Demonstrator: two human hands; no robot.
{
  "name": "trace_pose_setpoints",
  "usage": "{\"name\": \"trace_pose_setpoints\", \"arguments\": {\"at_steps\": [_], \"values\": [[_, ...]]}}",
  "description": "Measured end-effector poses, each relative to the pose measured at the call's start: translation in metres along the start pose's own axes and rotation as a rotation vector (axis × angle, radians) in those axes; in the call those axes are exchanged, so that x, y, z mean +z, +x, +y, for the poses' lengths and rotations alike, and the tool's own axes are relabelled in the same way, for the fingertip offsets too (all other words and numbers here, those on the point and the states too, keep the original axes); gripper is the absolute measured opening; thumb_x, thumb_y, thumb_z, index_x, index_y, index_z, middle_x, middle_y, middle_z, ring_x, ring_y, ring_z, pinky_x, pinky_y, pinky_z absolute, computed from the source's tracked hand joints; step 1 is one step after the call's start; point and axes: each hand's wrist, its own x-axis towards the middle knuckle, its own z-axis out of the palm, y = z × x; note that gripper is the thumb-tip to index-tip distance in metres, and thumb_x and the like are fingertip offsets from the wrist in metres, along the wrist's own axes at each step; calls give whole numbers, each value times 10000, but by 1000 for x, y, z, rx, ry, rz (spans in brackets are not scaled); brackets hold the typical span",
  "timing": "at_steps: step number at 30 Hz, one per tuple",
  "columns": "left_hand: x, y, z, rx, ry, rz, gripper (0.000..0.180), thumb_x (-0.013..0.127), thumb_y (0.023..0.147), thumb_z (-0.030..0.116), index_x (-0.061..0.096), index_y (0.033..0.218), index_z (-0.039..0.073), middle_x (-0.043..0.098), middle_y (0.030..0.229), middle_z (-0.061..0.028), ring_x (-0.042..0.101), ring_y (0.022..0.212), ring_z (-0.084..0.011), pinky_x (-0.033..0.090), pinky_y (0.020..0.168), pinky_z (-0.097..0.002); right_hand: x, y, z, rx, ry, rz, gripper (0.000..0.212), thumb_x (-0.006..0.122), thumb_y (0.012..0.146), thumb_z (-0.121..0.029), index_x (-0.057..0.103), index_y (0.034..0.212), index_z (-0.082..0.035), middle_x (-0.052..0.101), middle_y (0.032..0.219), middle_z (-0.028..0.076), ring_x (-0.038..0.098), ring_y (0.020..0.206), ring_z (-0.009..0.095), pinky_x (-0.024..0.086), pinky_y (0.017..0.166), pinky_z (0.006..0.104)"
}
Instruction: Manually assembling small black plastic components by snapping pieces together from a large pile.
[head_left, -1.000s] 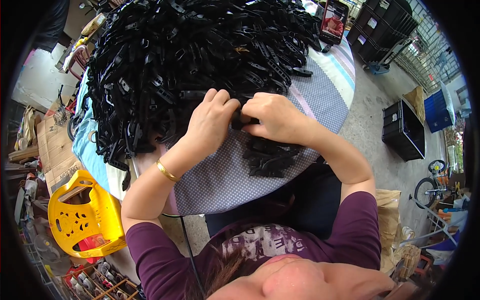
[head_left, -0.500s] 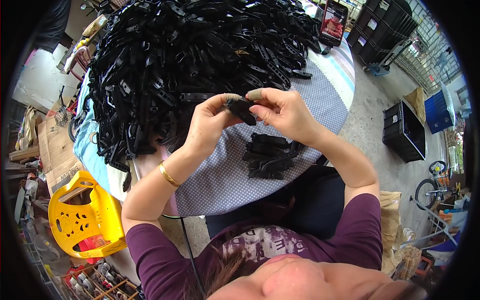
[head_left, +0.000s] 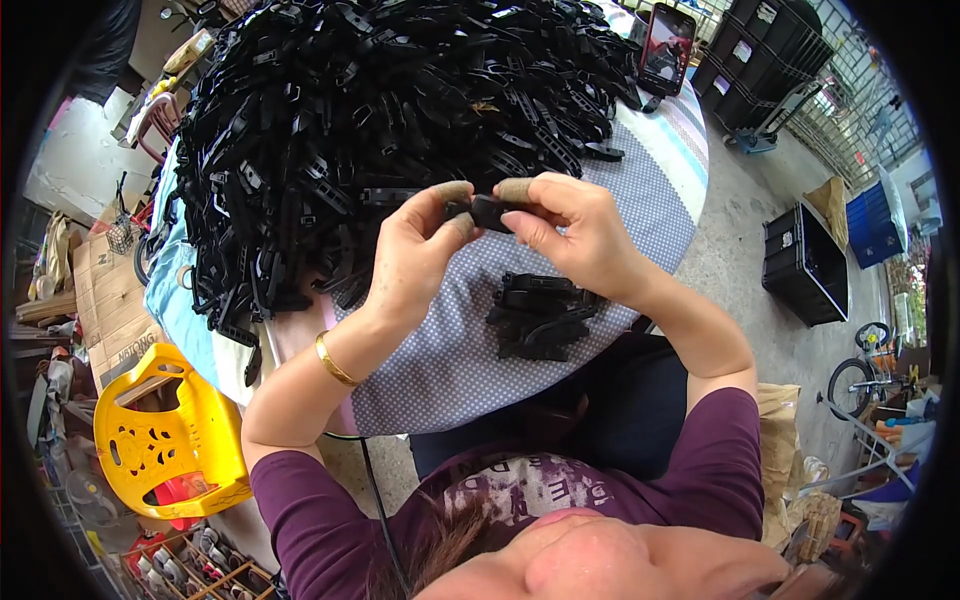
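Above the near part of the table, a small black plastic part (head_left: 487, 212) is pinched between my two hands. My left hand (head_left: 415, 245) grips its left end with thumb and index finger, both wrapped in tan tape. On its right end, my right hand (head_left: 565, 225) closes thumb and a taped index finger. The part's exact kind is partly hidden by the fingertips. Below the hands lies a small stack of black plastic parts (head_left: 540, 315) on the dotted cloth. Beyond them rises a big heap of black plastic strap-like pieces (head_left: 390, 100).
A patterned cloth covers the round table (head_left: 650, 200). At its far right edge stands a phone (head_left: 667, 50). A yellow plastic chair (head_left: 170, 430) is at the left. Black crates (head_left: 760, 60) are stacked far right, with an open black crate (head_left: 808, 262) on the floor.
The black part has turned from slanting downward to lying more nearly level between my fingers. My left thumb has come up to its left end.
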Motion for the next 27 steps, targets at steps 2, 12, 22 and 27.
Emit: {"name": "trace_pose_setpoints", "arguments": {"at_steps": [2,12,22,27], "values": [[3,0,0,26,-42,4,318,539,868,-23,528,1185,-56,612,1073,-87,598,938,-126,504,852,-263,2,-2,5,96,135,-83,222,635,840,-33,639,1051,36,626,824,58,590,656,70,483,577,205],[4,-4,0,107,17,-22,280,626,844,-10,580,1120,-30,637,1028,-63,600,914,-93,501,813,-225,12,-6,7,-167,-140,74,237,671,803,-58,645,1030,5,617,813,98,597,654,182,476,570,263],[1,-6,9,296,48,-120,284,645,822,-31,595,1102,-33,656,1034,-79,623,903,-107,529,806,-239,-8,4,1,92,138,-228,490,753,727,-173,584,1144,23,645,1001,151,645,841,212,508,736,276],[2,-10,16,412,290,-153,314,655,801,-60,596,1108,-33,657,1023,-80,623,903,-112,535,791,-238,-9,0,-1,13,-29,-182,389,748,732,-155,637,1068,5,667,846,131,650,713,187,505,646,267]]}}
